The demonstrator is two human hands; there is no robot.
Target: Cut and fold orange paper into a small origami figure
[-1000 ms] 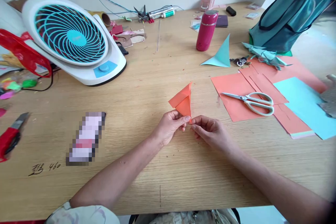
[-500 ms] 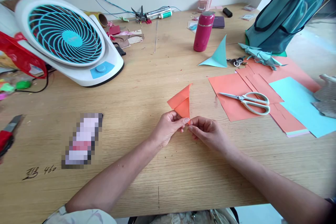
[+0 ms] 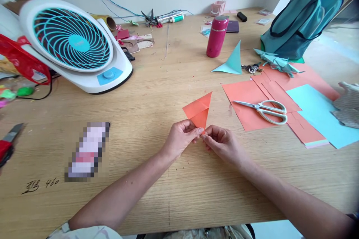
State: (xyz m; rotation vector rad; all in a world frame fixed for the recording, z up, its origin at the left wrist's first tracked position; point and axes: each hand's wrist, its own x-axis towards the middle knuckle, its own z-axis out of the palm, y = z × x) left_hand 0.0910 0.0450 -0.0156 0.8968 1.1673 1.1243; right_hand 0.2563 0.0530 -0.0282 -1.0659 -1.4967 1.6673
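Observation:
A small folded piece of orange paper [image 3: 199,111] points up and away from me, held just above the wooden table. My left hand [image 3: 185,134] pinches its lower part between thumb and fingers. At the paper's bottom corner my right hand [image 3: 218,140] has thumb and forefinger pinched together, touching the left fingertips. The very tip of the paper is hidden by the fingers. To the right, scissors [image 3: 263,109] with pale handles lie closed on flat orange sheets [image 3: 244,93].
A white fan [image 3: 75,41] stands at the left. Beyond my hands are a pink flask [image 3: 217,37], a folded light-blue paper [image 3: 232,61], keys [image 3: 251,68] and a teal bag [image 3: 297,26]. A blurred phone [image 3: 88,149] and a red-handled cutter [image 3: 9,143] lie left.
The folded orange paper has tilted to the right, its upper point swinging that way. Both hands keep their pinch in nearly the same place. The view has shifted slightly.

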